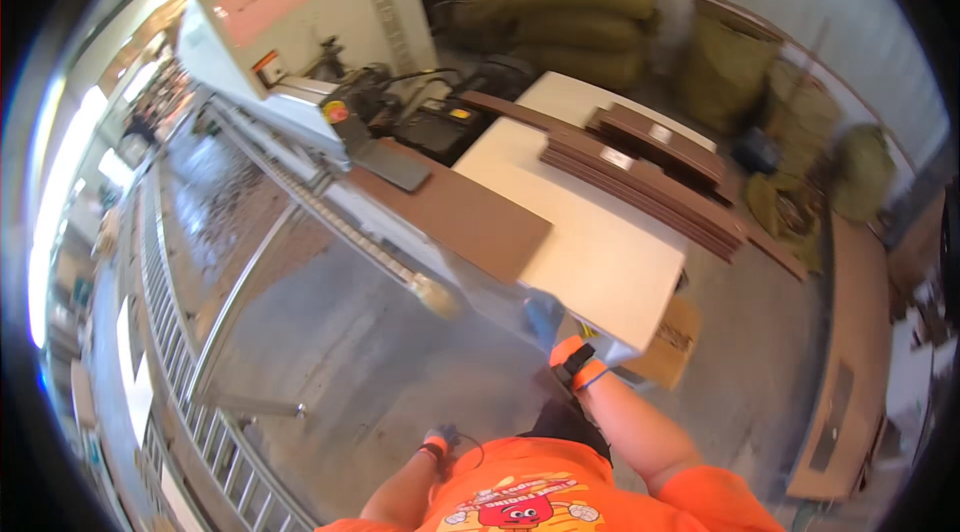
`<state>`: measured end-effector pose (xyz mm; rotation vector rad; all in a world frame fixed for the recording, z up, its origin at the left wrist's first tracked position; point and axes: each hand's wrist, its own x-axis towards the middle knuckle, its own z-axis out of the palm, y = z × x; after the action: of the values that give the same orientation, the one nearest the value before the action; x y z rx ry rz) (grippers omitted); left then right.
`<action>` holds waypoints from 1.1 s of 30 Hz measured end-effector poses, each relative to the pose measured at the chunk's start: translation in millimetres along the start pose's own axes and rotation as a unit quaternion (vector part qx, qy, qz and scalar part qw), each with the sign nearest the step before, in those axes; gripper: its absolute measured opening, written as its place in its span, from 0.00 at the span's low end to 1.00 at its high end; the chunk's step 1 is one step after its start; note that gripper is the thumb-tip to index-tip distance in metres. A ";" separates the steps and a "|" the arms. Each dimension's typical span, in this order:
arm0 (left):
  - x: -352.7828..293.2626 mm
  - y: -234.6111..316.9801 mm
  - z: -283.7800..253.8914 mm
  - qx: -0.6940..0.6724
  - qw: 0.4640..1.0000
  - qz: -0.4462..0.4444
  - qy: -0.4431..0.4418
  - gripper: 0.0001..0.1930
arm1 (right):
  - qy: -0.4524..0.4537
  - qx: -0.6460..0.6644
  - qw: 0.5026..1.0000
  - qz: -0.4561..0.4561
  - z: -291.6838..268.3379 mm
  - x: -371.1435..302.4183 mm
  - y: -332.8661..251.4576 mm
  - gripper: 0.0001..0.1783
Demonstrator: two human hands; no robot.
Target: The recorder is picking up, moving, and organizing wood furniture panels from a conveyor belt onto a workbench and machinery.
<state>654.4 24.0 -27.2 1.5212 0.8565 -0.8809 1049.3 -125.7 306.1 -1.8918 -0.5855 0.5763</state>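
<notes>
My right hand (543, 317), in a blue-grey glove with an orange cuff and a black wrist strap, is at the front edge of a cream-topped table (610, 267). It is blurred, and whether it touches the table is unclear. Just beyond it, a brown board (465, 217) lies flat along the machine bed, with a dark grey plate (392, 166) at its far end. My left hand (440, 438), gloved too, hangs low beside my waist near a thin dark loop of cord. Its fingers are too small and blurred to read.
Brown planks (640, 194) lie stacked across the table. A pale machine cabinet (300, 17) stands behind the board. To the left runs a metal roller rack (165, 302). Under the table is a cardboard box (672, 342). Full sacks (585, 17) line the back; a long brown panel (845, 362) is right.
</notes>
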 end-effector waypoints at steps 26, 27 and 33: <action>-44.5 170.9 13.8 0.245 0.905 0.209 0.279 0.11 | -0.068 -0.462 0.830 -0.305 -35.0 115.8 -33.4 0.40; -48.0 182.2 10.7 0.255 0.905 0.225 0.256 0.11 | -0.068 -0.466 0.831 -0.298 -46.9 103.9 -29.4 0.39; -64.5 260.3 -19.8 0.274 0.948 0.078 0.142 0.17 | -0.055 -0.493 0.849 -0.183 -137.2 12.7 2.3 0.37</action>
<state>857.1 11.3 149.0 2.2121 0.7088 -0.8331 1145.5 -213.4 351.4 -2.5861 -1.4874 0.0971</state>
